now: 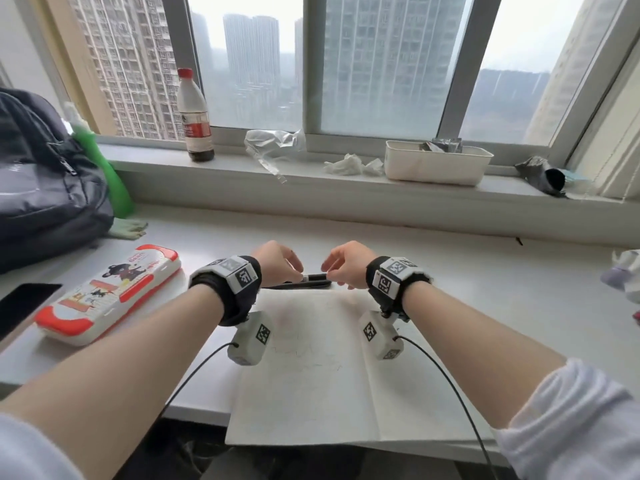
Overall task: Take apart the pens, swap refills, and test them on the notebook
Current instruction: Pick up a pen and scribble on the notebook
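Above the far edge of the open notebook (322, 368), my left hand (277, 263) and my right hand (348, 263) face each other. Between them a black pen (316, 277) runs level; my left fingers pinch its left end and my right fingers pinch its right end. A second dark pen (294, 286) lies flat on the desk just below it, along the notebook's top edge. The notebook's left page carries faint scribbles. Both wrists wear black straps with tracking markers.
A red and white pencil case (110, 292) lies at the left, a black phone (24, 303) beside it. A backpack (41, 188) stands at the far left. The windowsill holds a bottle (194, 116), crumpled tissues (349, 164) and a white tray (436, 164).
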